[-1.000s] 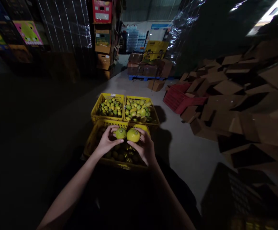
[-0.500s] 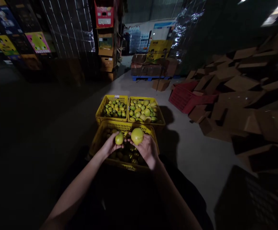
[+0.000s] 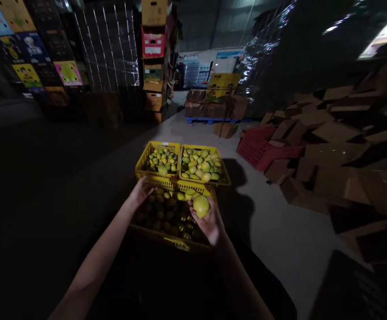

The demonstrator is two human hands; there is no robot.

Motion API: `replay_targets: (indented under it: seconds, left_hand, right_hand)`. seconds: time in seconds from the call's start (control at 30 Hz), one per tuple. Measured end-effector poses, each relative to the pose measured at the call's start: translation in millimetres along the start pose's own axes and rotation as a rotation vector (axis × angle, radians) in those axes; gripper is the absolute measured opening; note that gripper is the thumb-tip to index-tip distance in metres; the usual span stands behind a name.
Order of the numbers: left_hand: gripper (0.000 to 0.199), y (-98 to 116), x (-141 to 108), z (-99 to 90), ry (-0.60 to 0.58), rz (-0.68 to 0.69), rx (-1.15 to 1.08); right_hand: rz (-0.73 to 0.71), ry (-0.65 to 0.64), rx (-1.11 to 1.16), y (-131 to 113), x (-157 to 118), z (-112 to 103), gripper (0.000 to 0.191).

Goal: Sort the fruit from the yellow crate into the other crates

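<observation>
My right hand point(image 3: 209, 224) is closed around a large yellow lemon point(image 3: 201, 206), held above the right part of the near yellow crate point(image 3: 171, 183). Over that crate's left rim, my left hand point(image 3: 141, 192) has its fingers apart with nothing in them. Many lemons lie in the near crate, mostly in shadow. Beyond it stand two more yellow crates side by side. The left far crate point(image 3: 141, 163) holds smaller green and yellow lemons, with a greener lemon point(image 3: 162, 169) at its near edge. Larger ones fill the right far crate point(image 3: 225, 175).
To the right, a red crate point(image 3: 255, 149) lies by a big heap of cardboard boxes point(image 3: 329, 155). At the back, a blue pallet point(image 3: 209, 120) carries boxes, beside a tall carton stack point(image 3: 153, 75). Grey concrete floor point(image 3: 280, 226) surrounds the crates.
My left hand has let go of its smaller lemon and moved left. My right hand keeps its lemon and has shifted slightly right and down in view. The camera view has tilted up.
</observation>
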State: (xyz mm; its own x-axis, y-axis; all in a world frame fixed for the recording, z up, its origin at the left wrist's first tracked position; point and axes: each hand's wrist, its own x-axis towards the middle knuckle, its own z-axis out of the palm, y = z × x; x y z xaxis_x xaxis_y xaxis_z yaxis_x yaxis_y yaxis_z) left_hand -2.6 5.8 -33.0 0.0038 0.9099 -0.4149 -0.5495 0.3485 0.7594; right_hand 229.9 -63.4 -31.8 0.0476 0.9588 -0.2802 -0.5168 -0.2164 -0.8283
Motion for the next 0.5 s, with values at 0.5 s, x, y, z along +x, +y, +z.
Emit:
replay_targets:
  seconds: [0.5]
  left_hand:
    - [0.011, 0, -23, 0.6, -0.009, -0.132, -0.052]
  right_hand:
    - [0.250, -0.011, -0.187, 93, 7, -16, 0.015]
